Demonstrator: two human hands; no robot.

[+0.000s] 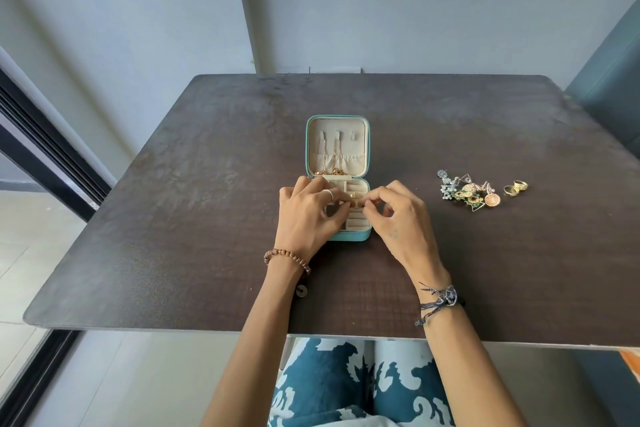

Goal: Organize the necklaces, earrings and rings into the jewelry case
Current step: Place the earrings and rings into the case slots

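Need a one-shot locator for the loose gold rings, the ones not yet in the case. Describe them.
On the dark table, look right of the open teal jewelry case, past the heap of colourful earrings. The gold rings lie just beyond that heap's right end, a small cluster apart from it: plain yellow bands, unlike the flowery, multicoloured earrings.

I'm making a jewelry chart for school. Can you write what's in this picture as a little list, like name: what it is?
table: dark brown top
jewelry case: teal, lid open, in the middle
necklaces: gold chains hanging inside the lid
left hand: fingers on the case tray, at a small gold piece
right hand: pinching at that same gold piece
earrings: colorful pile on the table, right of the case
rings: gold, beside the earrings, still outside
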